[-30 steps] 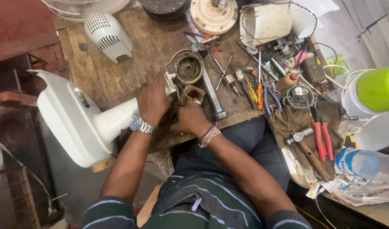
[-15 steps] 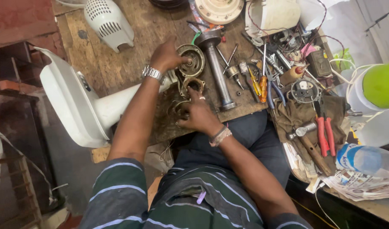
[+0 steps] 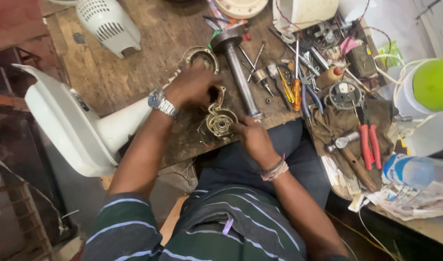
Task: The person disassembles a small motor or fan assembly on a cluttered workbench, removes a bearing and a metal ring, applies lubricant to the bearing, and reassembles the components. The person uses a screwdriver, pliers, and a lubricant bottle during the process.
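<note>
My left hand [image 3: 192, 87], with a metal watch on the wrist, is closed over the top of a fan motor assembly at the neck of a white fan stand [image 3: 81, 125] that lies on the wooden workbench [image 3: 154, 38]. A round metal motor housing [image 3: 201, 56] shows just beyond its fingers. My right hand [image 3: 250, 137] grips the lower metal motor part [image 3: 220, 121], which has wires hanging from it. A steel shaft [image 3: 240, 72] lies just to the right of both hands.
Screwdrivers [image 3: 294, 92], pliers with blue handles [image 3: 308, 96], red-handled pliers [image 3: 368, 142] and a hammer [image 3: 349, 150] crowd the right side. A white vented fan cover [image 3: 110, 24] lies at the back left. A green lamp shade [image 3: 434, 84] and a plastic bottle [image 3: 414, 171] are at the right edge.
My left hand has moved from the motor housing onto the part between my hands. My right hand has stayed on the lower motor part. The view has shifted closer.
</note>
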